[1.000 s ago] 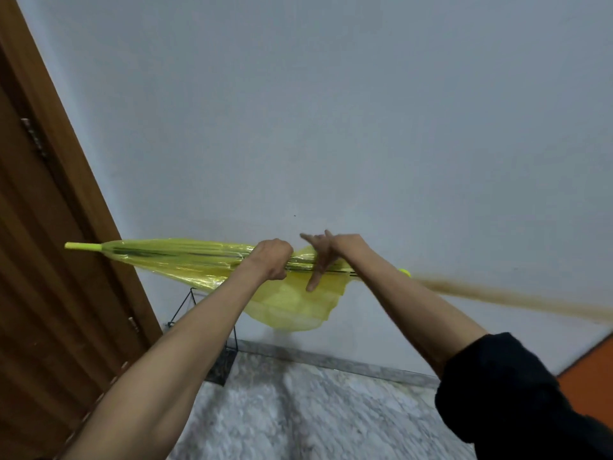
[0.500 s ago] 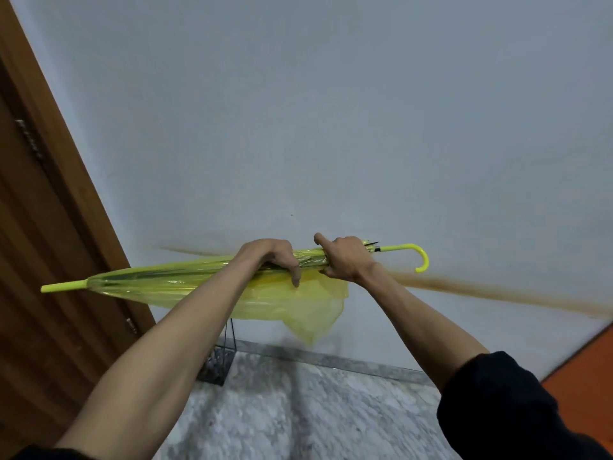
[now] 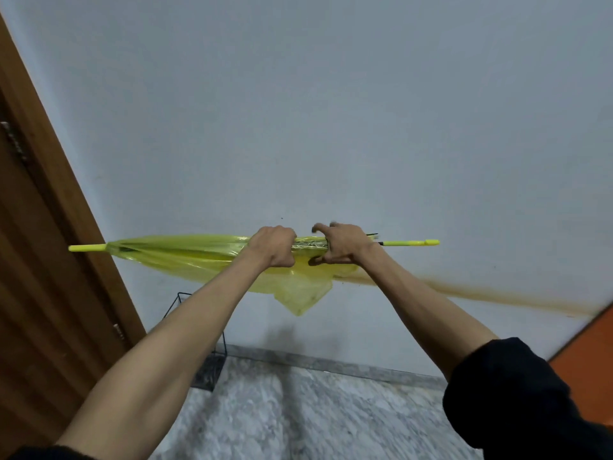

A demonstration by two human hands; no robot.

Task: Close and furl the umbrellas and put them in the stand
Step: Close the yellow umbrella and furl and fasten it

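A pale grey-blue wall (image 3: 331, 111) fills most of the view. A wooden door (image 3: 39, 260) runs down the left side, and mottled grey marble floor (image 3: 315, 410) lies at the bottom. A brown smear (image 3: 497, 295) streaks the wall on the right, above an orange surface (image 3: 590, 353) at the right edge. A black wire stand (image 3: 208, 371) sits on the floor against the wall, just right of the door and partly hidden behind the left forearm.

Both arms reach forward and up, nearly straight, holding a translucent yellow umbrella (image 3: 185, 257) level across the wall and well above the stand. Its tip (image 3: 86, 248) points left toward the door and its handle (image 3: 411, 242) points right.

The left hand (image 3: 273, 245) is a tight fist, knuckles up, with its fingers wrapped round the gathered canopy near the middle. The right hand (image 3: 346, 244) is just beside it on the handle side. Its fingers are curled round the bundle where the black rib ends show, the forefinger is hooked up over the top and the thumb is tucked under. A loose fold of canopy (image 3: 298, 293) hangs below the two hands. The right arm wears a black sleeve (image 3: 517, 400) pushed up above the elbow.
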